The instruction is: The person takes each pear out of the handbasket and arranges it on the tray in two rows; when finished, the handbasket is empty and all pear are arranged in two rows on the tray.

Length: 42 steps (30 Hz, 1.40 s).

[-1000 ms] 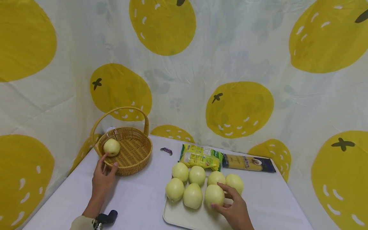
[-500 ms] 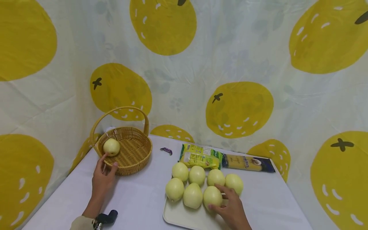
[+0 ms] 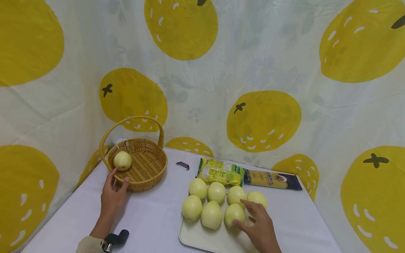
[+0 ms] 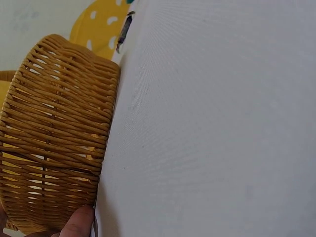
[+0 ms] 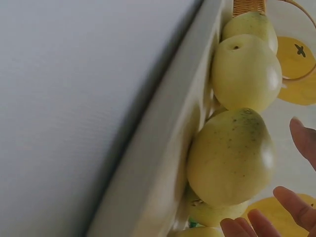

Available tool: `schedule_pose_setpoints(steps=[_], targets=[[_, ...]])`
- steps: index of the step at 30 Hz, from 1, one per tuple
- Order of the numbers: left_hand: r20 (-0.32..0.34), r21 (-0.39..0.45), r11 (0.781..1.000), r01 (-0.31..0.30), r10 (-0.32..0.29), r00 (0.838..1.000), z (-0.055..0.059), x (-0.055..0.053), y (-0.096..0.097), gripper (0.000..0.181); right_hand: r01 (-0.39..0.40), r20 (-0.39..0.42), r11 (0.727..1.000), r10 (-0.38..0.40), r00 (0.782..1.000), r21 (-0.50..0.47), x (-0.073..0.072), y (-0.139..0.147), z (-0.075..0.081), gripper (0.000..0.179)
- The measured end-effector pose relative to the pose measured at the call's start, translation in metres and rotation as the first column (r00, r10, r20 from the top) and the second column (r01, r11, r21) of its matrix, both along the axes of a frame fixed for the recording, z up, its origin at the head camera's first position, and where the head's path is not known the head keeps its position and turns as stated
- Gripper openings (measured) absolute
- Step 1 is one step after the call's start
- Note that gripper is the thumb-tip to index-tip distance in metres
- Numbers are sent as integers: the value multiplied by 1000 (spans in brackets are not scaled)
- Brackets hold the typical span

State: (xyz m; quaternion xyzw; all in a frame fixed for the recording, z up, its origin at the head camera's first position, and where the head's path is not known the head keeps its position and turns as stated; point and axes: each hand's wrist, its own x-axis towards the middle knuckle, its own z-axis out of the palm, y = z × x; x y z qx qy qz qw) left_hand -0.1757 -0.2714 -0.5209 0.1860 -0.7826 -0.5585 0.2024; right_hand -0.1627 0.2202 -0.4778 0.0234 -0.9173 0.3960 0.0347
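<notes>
A pale yellow-green pear (image 3: 122, 160) lies inside the round wicker basket (image 3: 146, 184) at the left. My left hand (image 3: 113, 196) holds the basket's near side, index finger at the rim by the pear. In the left wrist view, the thumb (image 4: 79, 223) lies on the outer weave, low on the wall. Several pears stand in two rows on the white tray (image 3: 197, 237). My right hand (image 3: 261, 225) is spread beside the front-right pear (image 3: 235, 216), thumb at its edge. The right wrist view shows the fingers (image 5: 291, 207) apart from a speckled pear (image 5: 229, 158).
Behind the tray lie a yellow-green food packet (image 3: 221, 172) and a flat yellow and dark blue packet (image 3: 273, 180). A small purple-wrapped item (image 3: 182, 165) is right of the basket, whose handle (image 3: 133, 119) arches upward. A fruit-print curtain (image 3: 196, 80) stands behind the table.
My right hand has let go of the front-right pear, which was shifted slightly left, and its fingers have spread and drawn back to the right. The left hand stays at the basket.
</notes>
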Motion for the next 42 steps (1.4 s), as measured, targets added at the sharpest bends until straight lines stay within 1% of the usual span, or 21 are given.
schedule_pose_setpoints(steps=[4, 7, 11, 15, 18, 22, 26, 30, 33, 37, 42], targets=[[6, -2, 1000, -5, 5, 1000, -1, -1, 0, 73, 19, -50, 999, -20, 999, -33, 0, -2, 9, 72], [0, -5, 1000, -9, 9, 1000, -1, -1, 0, 72, 15, -103, 997, -23, 994, -75, -1, -7, 19, 69], [-10, 0, 1000, -8, 8, 1000, 0, -2, 0, 72, -8, -179, 994, -11, 984, -108, -3, -16, 33, 66], [-10, 10, 1000, -3, 3, 1000, 0, -1, 0, 72, -39, -239, 991, 7, 971, -130, -7, -29, 46, 63], [-10, 15, 1000, -2, 2, 1000, -1, 0, 1, 72, -83, -276, 983, 35, 960, -164, -11, -39, 53, 61], [-6, 15, 1000, -2, 2, 1000, -2, 0, 1, 73, -155, -325, 966, 80, 942, -209, -16, -56, 62, 58], [-9, 6, 1000, 4, -4, 1000, -2, -1, 0, 73, -215, -349, 942, 117, 930, -259, -21, -75, 73, 58], [-12, 5, 1000, 10, -10, 1000, -3, -1, -1, 74, -289, -367, 906, 167, 915, -308, -24, -97, 85, 55], [-8, 7, 1000, 8, -8, 1000, -5, -2, -1, 74, -343, -391, 881, 204, 897, -327, -25, -112, 93, 53], [-7, 8, 1000, 2, -2, 1000, -6, -3, -2, 73, -387, -419, 860, 233, 878, -332, -29, -132, 102, 52], [-10, 10, 1000, -5, 5, 1000, -6, -2, -2, 73, -419, -428, 839, 256, 867, -346, -34, -158, 112, 49]])
